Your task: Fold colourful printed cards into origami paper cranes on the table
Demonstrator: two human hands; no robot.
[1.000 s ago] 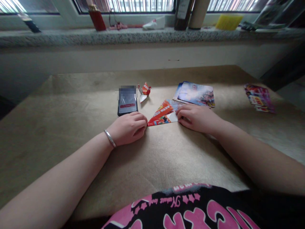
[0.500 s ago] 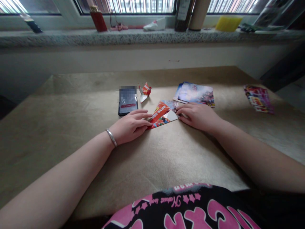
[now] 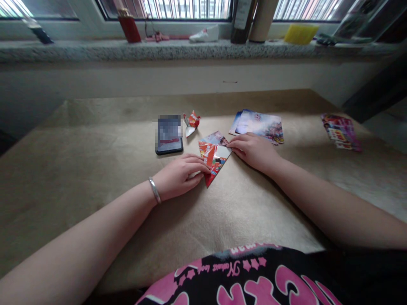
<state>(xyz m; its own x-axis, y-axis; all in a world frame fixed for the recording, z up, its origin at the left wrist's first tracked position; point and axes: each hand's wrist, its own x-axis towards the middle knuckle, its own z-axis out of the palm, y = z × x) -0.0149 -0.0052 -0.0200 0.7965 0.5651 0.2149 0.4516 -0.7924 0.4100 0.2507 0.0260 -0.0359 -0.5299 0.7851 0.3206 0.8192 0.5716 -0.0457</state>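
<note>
A small folded paper (image 3: 214, 159), printed in orange and red with a white patch, lies on the table with one point toward me. My left hand (image 3: 182, 173), with a silver bangle at the wrist, has its fingers closed over the paper's left edge. At the right corner, the fingertips of my right hand (image 3: 251, 148) pinch the paper; their undersides are hidden. Just behind stands a folded paper crane (image 3: 192, 123) in similar orange, red and white paper. Past my right hand is a small stack of bluish printed sheets (image 3: 259, 123).
A phone (image 3: 170, 146) lies left of the crane, its screen partly blurred. Red-purple printed papers (image 3: 341, 131) rest at the far right of the table (image 3: 127, 237). Bottles, a red container (image 3: 129, 27) and a yellow block (image 3: 300, 34) line the stone windowsill (image 3: 178, 51).
The folded paper has turned on the table, so its long edge now slants steeply and its red point faces me. My left hand has shifted slightly nearer me and right.
</note>
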